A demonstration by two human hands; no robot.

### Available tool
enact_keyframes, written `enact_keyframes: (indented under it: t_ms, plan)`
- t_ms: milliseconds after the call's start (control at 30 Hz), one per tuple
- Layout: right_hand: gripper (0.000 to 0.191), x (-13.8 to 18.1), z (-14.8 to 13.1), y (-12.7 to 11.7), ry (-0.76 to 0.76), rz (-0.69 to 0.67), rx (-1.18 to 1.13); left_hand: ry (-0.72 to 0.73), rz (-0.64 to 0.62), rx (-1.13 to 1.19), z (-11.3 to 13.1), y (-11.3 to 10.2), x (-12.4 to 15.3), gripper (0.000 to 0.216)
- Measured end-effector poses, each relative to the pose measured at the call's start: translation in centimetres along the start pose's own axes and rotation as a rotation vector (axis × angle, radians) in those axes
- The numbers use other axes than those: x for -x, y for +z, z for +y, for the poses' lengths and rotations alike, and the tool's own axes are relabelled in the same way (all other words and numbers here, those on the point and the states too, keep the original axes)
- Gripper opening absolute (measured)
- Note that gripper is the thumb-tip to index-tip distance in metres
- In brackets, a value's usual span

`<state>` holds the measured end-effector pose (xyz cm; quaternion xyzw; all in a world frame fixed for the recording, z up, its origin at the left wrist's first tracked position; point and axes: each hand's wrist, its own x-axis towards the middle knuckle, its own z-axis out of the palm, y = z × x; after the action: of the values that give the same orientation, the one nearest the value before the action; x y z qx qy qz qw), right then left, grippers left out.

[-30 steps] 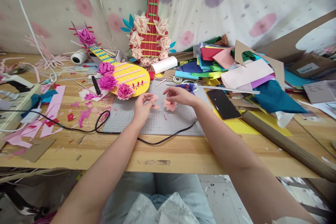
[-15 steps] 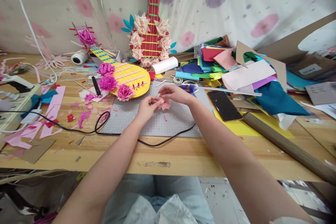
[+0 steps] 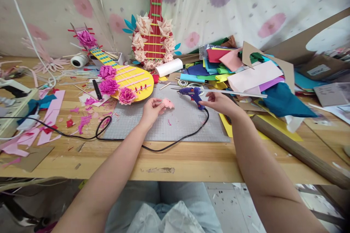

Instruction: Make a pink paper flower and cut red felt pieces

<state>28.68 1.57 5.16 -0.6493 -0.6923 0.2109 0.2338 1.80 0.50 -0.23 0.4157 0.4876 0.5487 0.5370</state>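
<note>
Over the grey cutting mat (image 3: 180,127), my left hand (image 3: 153,110) pinches a pale pink paper flower piece (image 3: 168,103) between thumb and fingers. Its petals point to the right. A blue hot glue gun (image 3: 193,94) lies on the mat with its nozzle to the left and a long white glue stick (image 3: 240,94) out of its back. My right hand (image 3: 218,102) is at the handle's right side, fingers apart, thumb close to the grip. Whether it touches the handle I cannot tell. The black cord (image 3: 175,145) curves along the mat's front edge.
Behind the mat are a yellow paper guitar (image 3: 139,83) with magenta flowers and a red one (image 3: 155,43) with cream flowers. Coloured paper (image 3: 254,76) is heaped at right, beside a brown tube (image 3: 290,149). Pink scraps (image 3: 51,116) and a power strip (image 3: 16,109) lie left.
My right hand has left the pink paper flower piece and moved right to the glue gun's handle. My left hand still holds the flower piece. The view has shifted slightly.
</note>
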Motion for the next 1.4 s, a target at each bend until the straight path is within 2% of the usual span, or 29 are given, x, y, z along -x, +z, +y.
enact_keyframes:
  t_ms: [33,167,267,400,467,533,667,767,1167,1400]
  plan:
    - [0.053,-0.5,0.0,0.8,-0.014,0.076,0.005,0.008,0.002,-0.021,0.0,-0.1,0.0,0.032]
    - [0.05,-2.1,-0.7,4.2,-0.013,0.022,-0.134,0.048,0.034,-0.109,0.5,-1.1,0.2,0.032]
    - [0.047,-2.4,-0.9,5.7,0.075,0.071,-0.202,0.063,0.097,-0.181,1.0,-1.8,0.6,0.031]
    - [0.05,-1.9,-1.0,5.5,0.119,0.176,-0.356,0.041,0.12,-0.171,1.2,-2.0,0.9,0.033]
    - [0.05,-1.1,-1.5,5.1,0.071,0.151,-0.503,0.019,0.099,-0.154,1.1,-1.9,1.0,0.031]
    - [0.048,-0.1,-2.4,4.9,0.007,0.058,-0.594,0.011,0.071,-0.152,0.9,-1.8,1.1,0.03]
    - [0.043,1.7,-4.1,5.4,-0.055,-0.128,-0.514,0.018,0.056,-0.156,0.7,-1.7,1.3,0.03]
    - [0.039,2.1,-4.5,6.0,-0.123,-0.185,-0.448,0.045,0.053,-0.173,0.6,-1.8,1.4,0.03]
    - [0.04,1.7,-3.9,6.9,-0.209,-0.158,-0.365,0.067,0.076,-0.203,0.8,-1.4,1.4,0.019]
    - [0.042,1.6,-3.7,7.0,-0.228,-0.151,-0.34,0.072,0.079,-0.213,0.6,-1.6,1.4,0.023]
